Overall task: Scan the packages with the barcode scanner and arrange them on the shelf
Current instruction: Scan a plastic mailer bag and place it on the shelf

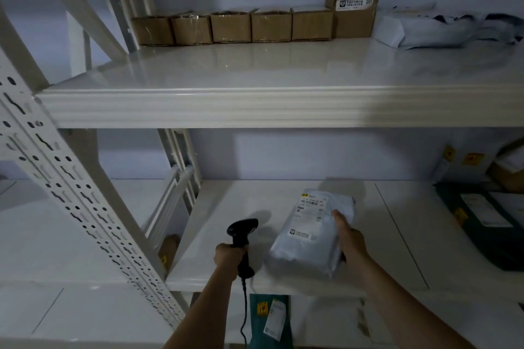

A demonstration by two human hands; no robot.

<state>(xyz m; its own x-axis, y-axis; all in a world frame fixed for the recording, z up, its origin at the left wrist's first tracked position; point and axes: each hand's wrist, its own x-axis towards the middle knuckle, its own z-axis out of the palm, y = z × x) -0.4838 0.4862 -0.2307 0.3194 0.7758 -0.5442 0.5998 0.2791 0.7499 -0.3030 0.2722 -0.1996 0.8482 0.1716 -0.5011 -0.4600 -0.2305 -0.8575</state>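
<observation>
My left hand (229, 257) grips the handle of a black corded barcode scanner (241, 238), whose head points up and to the right. My right hand (349, 241) holds the right edge of a grey plastic mailer package (309, 238), thumb on top, label facing up. The package is over the lower shelf board (397, 235), near its front. The scanner stands just left of the package, apart from it.
The upper shelf (255, 71) carries a row of several brown cardboard boxes (231, 26) and grey mailers (442, 28) along the back. Dark green packages (482, 224) lie at the lower shelf's right. A perforated white upright (71, 187) stands at left. Another green package (269, 320) lies below.
</observation>
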